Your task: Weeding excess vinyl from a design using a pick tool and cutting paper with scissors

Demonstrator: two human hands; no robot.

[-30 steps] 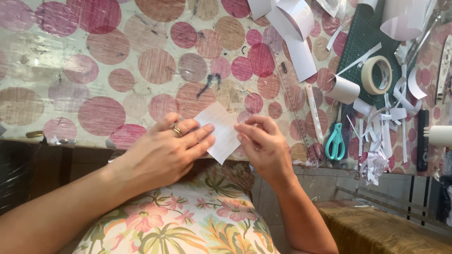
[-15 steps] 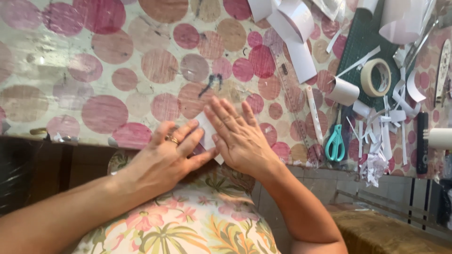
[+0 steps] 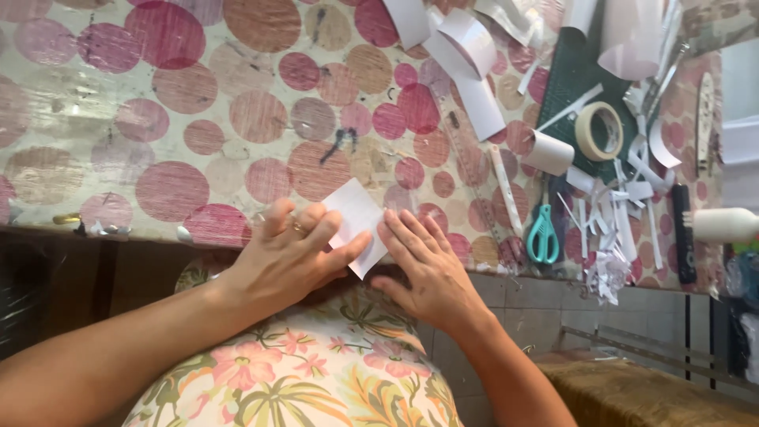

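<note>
Spotted worktop, pink and brown discs on a pale ground, filling the upper two thirds of the frame; front edge running left to right just above the lap, flowered dress at lower centre.

Small white paper square at centre frame, turned corner-up like a diamond, lying flat on the worktop at its front edge. Long diagonal running from upper left to lower right.

Left hand at lower left of the paper, fingers spread loosely and laid over the paper's left and lower corner, pressing it down rather than pinching it; ring on one finger. Not closed around anything.

Right hand at lower right of the paper, palm down, fingers flat and extended toward the upper left, fingertips touching the paper's right edge. Also open and flat, gripping nothing.

Paper thus between the two hands, up and toward frame centre from each; left hand overlapping more of it, right hand only at its edge.

Right part of the frame, well apart from the hands: teal-handled scissors, roll of tape on a dark green cutting mat, short white tube, clear ruler, heap of white paper scraps, curled white paper strips at upper centre.
</note>
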